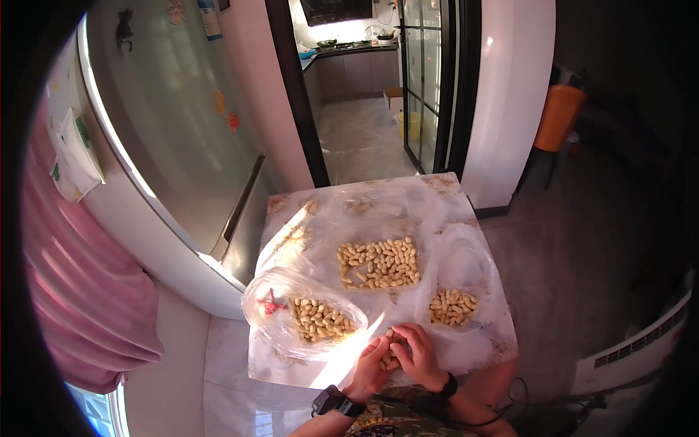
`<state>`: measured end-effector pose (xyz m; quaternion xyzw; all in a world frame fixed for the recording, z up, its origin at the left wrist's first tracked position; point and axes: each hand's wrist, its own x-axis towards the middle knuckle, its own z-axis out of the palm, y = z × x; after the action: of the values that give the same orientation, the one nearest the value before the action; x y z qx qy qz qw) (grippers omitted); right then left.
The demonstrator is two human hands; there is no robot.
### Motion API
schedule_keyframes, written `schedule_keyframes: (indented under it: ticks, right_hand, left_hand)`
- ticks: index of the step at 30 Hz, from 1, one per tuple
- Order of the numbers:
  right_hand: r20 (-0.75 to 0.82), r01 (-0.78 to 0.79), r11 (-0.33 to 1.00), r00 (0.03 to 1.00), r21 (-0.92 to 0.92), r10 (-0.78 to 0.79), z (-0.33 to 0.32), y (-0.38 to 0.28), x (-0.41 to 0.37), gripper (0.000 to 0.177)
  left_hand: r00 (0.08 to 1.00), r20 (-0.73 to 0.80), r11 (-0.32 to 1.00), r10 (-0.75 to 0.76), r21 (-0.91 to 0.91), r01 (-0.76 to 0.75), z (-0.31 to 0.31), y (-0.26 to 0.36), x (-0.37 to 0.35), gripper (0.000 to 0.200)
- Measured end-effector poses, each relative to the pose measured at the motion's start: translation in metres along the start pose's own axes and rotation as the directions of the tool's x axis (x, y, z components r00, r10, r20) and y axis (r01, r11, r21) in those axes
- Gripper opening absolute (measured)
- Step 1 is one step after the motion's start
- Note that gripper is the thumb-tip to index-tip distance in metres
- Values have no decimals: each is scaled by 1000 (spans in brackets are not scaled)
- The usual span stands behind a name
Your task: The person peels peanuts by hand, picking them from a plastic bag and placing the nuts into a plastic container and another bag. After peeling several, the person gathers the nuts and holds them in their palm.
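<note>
At the table's near edge my left hand point(371, 364) and my right hand point(419, 357) meet, fingers curled together. Pale peanuts point(388, 358) show between them, and my left hand is closed around these. The fingertips of my right hand are bent over the same peanuts; how many there are is hidden. Beyond my hands lies a clear tray of unshelled peanuts point(393, 273). To the left, a clear plastic bag point(269, 335) contains more peanuts point(320, 320) and a red tie point(271, 302). A second plastic bag point(462, 255) with peanuts point(453, 306) sits on the right.
The patterned table point(488, 349) stands beside a grey refrigerator point(182, 124) on the left. A glass door point(426, 87) leads to a kitchen behind it. An orange chair point(561, 113) is at the right. Bright sunlight crosses the table near my left hand.
</note>
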<state>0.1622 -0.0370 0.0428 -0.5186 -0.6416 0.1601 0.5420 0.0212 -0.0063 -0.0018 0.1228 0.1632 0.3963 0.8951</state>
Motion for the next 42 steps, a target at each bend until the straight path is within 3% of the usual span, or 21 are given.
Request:
schedule_keyframes:
  ticks: [9, 18, 30, 35, 39, 42]
  right_hand:
    - [36, -65, 995, 997, 70, 63, -3, 6, -2, 30]
    - [48, -122, 989, 992, 88, 118, -2, 5, -4, 27]
    - [28, -114, 991, 993, 65, 112, -2, 3, -3, 23]
    - [40, -151, 985, 988, 87, 148, -2, 2, -4, 22]
    - [40, -158, 984, 987, 86, 155, -2, 2, -5, 22]
    - [34, -143, 987, 989, 71, 141, -1, 2, -5, 23]
  left_hand:
    - [1000, 25, 998, -19, 56, 17, 4, 0, -1, 32]
    - [993, -115, 993, 13, 120, 1, 17, 0, -3, 33]
    - [1000, 31, 1000, -2, 27, 1, 7, 0, -1, 29]
    - [998, -56, 998, 5, 67, -2, 10, 0, -1, 27]
    - [1000, -21, 999, -6, 45, 7, 6, -1, 0, 29]
    - [994, -111, 996, 12, 92, -2, 8, -1, 0, 26]
